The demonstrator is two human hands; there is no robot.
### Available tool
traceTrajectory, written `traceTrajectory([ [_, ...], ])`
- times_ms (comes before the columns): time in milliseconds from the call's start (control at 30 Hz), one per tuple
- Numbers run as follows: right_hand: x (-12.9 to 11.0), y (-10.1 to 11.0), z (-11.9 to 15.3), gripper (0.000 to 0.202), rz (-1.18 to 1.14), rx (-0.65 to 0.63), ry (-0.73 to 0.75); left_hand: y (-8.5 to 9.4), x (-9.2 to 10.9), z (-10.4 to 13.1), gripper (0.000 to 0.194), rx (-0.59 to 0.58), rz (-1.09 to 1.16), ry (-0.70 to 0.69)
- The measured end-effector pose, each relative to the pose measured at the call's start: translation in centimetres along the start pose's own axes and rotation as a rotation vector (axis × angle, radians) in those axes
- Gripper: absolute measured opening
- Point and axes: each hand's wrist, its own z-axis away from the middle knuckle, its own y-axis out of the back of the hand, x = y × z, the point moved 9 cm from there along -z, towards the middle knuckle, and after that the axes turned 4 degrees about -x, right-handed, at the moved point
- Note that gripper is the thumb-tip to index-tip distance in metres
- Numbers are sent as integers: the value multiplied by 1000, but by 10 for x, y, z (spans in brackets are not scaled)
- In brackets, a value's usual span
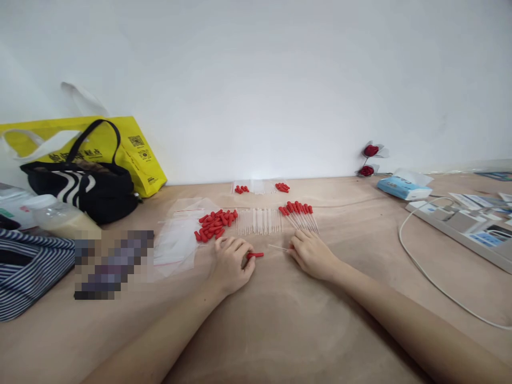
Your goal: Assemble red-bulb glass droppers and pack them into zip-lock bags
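Between the thumb and fingers of my left hand is a red rubber bulb, its narrow end pointing right. My right hand pinches a thin clear tube, whose free end points left toward the bulb; a gap separates the two. Just beyond my left hand lies a loose pile of red bulbs. A row of thin clear tubes lies side by side in the middle. Past my right hand, several tubes fitted with red bulbs lie in a slanted row.
Clear plastic bags lie left of the pile. Small bags with red bulbs lie near the wall. A yellow bag, black bag and bottle stand left. Rightward are a tissue pack, power strip and white cable.
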Motion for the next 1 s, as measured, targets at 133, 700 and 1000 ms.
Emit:
traceTrajectory([
  [133, 4, -1, 5, 14, -51, 36, 22, -5, 1, -2, 7, -28, 14, -15],
  [700, 6, -9, -2, 11, -440, 89, -137, -5, 6, -7, 12, -19, 74, -34],
  [1000, -4, -6, 1, 10, -601, 198, -131, 1, 8, -5, 17, 45, 103, -32],
])
